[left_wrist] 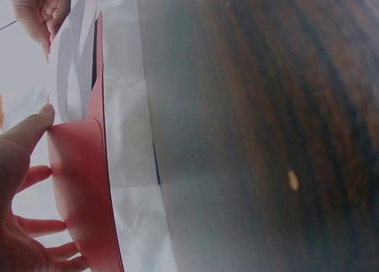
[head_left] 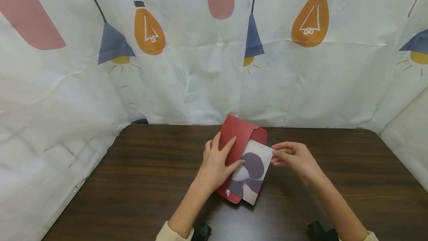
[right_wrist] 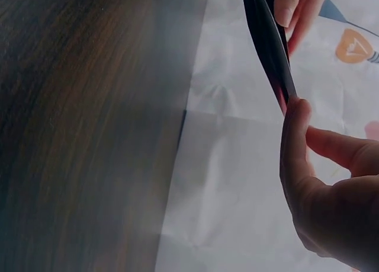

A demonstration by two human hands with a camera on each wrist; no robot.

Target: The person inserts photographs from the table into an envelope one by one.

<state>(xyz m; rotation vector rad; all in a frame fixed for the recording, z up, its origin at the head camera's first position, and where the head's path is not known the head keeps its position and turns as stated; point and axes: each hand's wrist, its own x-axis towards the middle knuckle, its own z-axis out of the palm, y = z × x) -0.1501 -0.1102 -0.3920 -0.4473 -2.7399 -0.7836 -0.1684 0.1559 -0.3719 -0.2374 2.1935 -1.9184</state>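
A red envelope (head_left: 234, 127) is held slanted over the middle of the dark table, its flap open at the upper right. Out of its right side sticks a white card (head_left: 254, 168) printed with purple-grey shapes. My left hand (head_left: 217, 159) lies across the envelope with fingers spread and nearly straight, the thumb touching the card near the envelope's mouth. With thumb and fingertips, my right hand (head_left: 295, 157) pinches the card's upper right edge. In the left wrist view, the card's left portion is hidden inside the envelope (left_wrist: 83, 171).
The dark wood-grain table (head_left: 150, 181) stretches to both sides of the hands. Behind it hangs a white cloth (head_left: 207, 84) patterned with lamps and bulbs, running along the back edge. Black wrist straps (head_left: 202, 231) show at the bottom.
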